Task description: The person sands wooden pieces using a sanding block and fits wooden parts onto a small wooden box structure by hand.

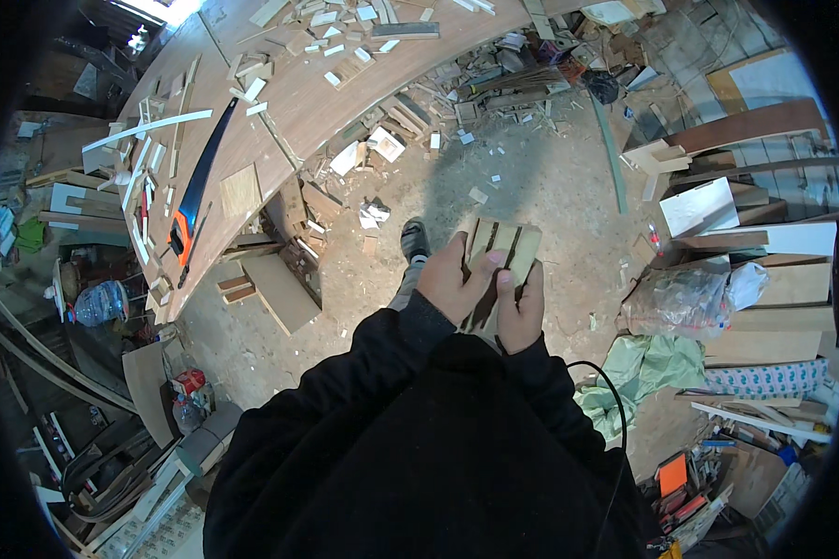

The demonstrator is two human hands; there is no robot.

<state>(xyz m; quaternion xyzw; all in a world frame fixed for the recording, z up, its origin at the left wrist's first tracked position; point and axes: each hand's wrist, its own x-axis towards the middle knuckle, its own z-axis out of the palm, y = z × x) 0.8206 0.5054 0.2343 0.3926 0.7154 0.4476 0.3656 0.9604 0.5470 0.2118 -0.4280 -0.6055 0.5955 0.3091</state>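
In front of my body I hold a small pale wooden piece with dark stripes or slots (524,244) across it. My left hand (446,281) grips its left side, thumb lying on the upper face. My right hand (520,312) closes on the near right part, its thumb beside the left one. Whether it is one block or several strips held together, I cannot tell. The fingers underneath are hidden.
A wooden workbench (280,107) at the upper left carries a handsaw with an orange handle (185,228) and many offcuts. Scraps (382,144) litter the floor beside it. Stacked boards (783,279), a clear plastic bag (680,300) and green sheeting (643,368) lie on the right.
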